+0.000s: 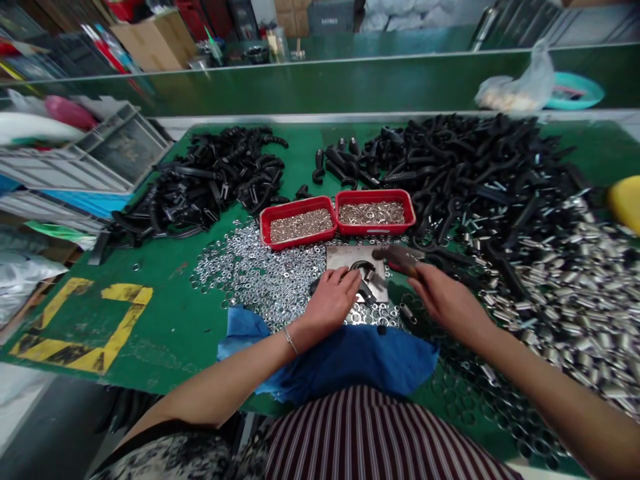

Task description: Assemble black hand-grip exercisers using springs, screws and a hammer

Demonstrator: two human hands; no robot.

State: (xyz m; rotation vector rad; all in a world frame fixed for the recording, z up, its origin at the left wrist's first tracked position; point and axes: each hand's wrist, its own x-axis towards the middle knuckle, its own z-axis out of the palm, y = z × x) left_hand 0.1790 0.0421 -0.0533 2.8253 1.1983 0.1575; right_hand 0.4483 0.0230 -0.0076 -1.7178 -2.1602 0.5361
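Note:
My right hand (443, 293) is closed round the handle of a hammer (399, 258), held over the right side of a flat metal plate (340, 257). Against the plate, my left hand (333, 297) presses a curved black plastic part (367, 291) with its fingers. A small shiny metal piece sits by that part, too blurred to name surely. Loose metal rings (270, 273) spread to the left of the plate. Beneath my forearms lies a blue cloth (350, 360) along the table's front edge.
Two red trays (336, 233) of small metal pieces stand behind the plate. Black plastic parts are heaped at the back left (215, 173) and back right (450, 153). Silver metal cylinders (575, 287) cover the right side. Grey crates (125, 143) stand at the left edge.

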